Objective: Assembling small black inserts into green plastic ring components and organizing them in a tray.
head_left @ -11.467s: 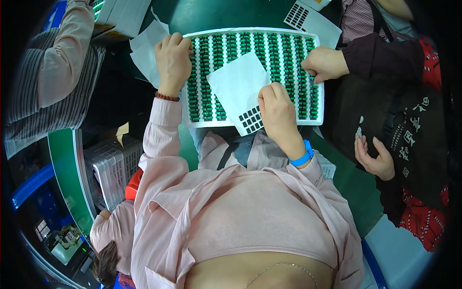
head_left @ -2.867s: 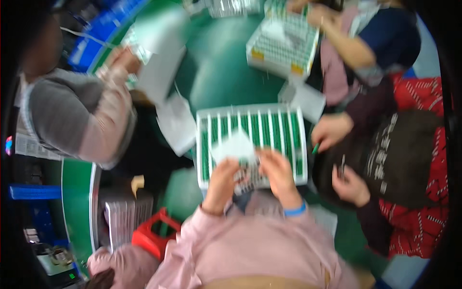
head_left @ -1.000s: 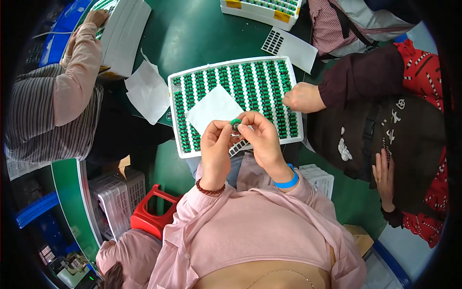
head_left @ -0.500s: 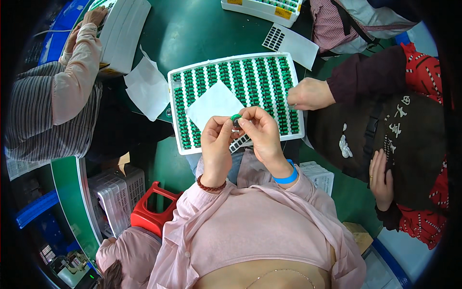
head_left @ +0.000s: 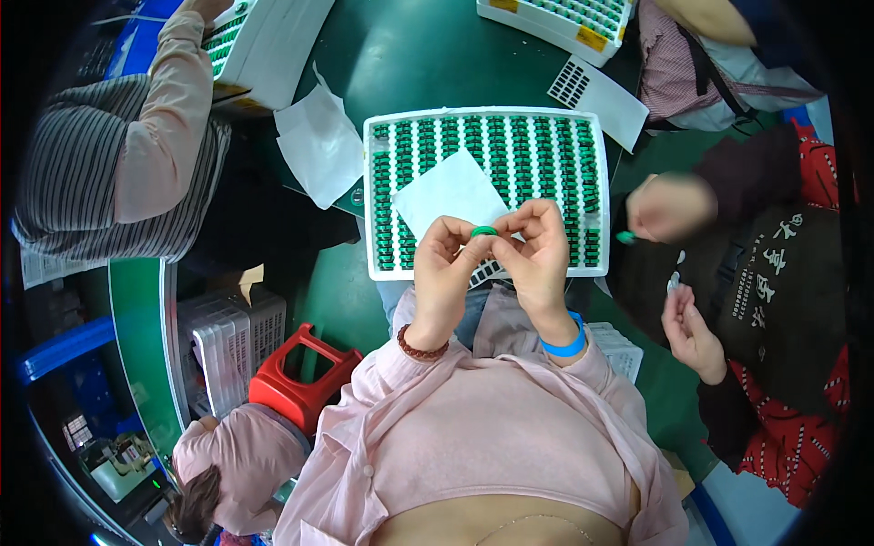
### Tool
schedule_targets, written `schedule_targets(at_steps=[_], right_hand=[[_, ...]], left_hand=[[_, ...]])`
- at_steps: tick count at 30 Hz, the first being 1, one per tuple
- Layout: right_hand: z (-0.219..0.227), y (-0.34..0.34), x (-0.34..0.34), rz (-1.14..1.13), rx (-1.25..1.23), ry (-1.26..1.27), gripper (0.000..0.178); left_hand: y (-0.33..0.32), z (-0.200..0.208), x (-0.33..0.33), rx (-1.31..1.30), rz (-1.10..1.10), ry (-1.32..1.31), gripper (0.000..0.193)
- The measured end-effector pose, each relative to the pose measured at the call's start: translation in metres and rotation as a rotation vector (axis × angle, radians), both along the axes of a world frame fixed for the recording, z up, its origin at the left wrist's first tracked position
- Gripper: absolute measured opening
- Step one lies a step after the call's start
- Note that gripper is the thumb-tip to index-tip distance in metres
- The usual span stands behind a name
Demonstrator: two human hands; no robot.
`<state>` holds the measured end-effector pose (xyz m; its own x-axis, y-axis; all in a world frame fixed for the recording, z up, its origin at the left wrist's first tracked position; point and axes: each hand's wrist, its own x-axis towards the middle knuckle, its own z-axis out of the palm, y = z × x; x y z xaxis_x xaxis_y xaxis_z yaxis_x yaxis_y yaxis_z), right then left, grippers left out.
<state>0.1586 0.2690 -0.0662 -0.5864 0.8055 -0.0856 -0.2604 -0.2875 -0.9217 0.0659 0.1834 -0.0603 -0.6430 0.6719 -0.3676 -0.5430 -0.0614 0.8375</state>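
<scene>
A small round green part (head_left: 483, 231) is pinched between both my hands, above the near edge of a white foam tray (head_left: 372, 173). My left hand (head_left: 441, 273) grips its left side with thumb and fingers. My right hand (head_left: 539, 264) grips the other side, thumbs almost meeting below it. Rows of similar green parts (head_left: 498, 136) fill the tray. On top of them lies a white paper sheet (head_left: 452, 193). Partly hidden behind my right hand is a strip of black rectangular labels (head_left: 485, 273).
At right, a co-worker's blurred hand (head_left: 672, 209) holds a green piece (head_left: 625, 237); their other hand (head_left: 694, 338) is lower. Another label sheet (head_left: 596, 100) and white paper (head_left: 319, 146) lie on the green table (head_left: 401, 68). A red stool (head_left: 305, 378) stands lower left.
The green part is tilted differently between my fingers, its green side now facing up. The co-worker's hand at right has left the tray with a green piece. The whole view has shifted.
</scene>
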Motion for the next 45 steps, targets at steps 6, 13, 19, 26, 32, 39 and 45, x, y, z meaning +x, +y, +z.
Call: schedule_targets(at_steps=[6,13,19,26,32,39,45], right_hand=[[-0.012,0.006,0.001,0.094,0.128,-0.105,0.015],[-0.019,-0.002,0.0,0.182,0.293,-0.287,0.021],[-0.016,0.001,0.003,0.158,0.324,-0.315,0.021],[-0.017,0.003,0.005,0.164,0.333,-0.338,0.021],[-0.015,0.006,0.008,0.13,0.394,-0.378,0.02],[-0.013,0.009,0.012,0.045,0.489,-0.392,0.02],[-0.027,0.009,0.013,0.07,0.863,-0.499,0.02]], left_hand=[[-0.006,0.004,-0.064,-0.326,-0.09,1.008,0.019],[0.016,-0.009,-0.176,-0.438,-0.084,1.646,0.009],[0.03,-0.034,-0.184,-0.468,-0.121,1.784,0.007],[0.036,-0.045,-0.189,-0.447,-0.035,1.913,0.008],[0.042,-0.032,-0.193,-0.542,-0.148,1.886,0.009],[0.054,-0.047,-0.207,-0.573,-0.145,1.943,0.01],[0.044,-0.022,-0.188,-0.521,-0.056,1.7,0.009]])
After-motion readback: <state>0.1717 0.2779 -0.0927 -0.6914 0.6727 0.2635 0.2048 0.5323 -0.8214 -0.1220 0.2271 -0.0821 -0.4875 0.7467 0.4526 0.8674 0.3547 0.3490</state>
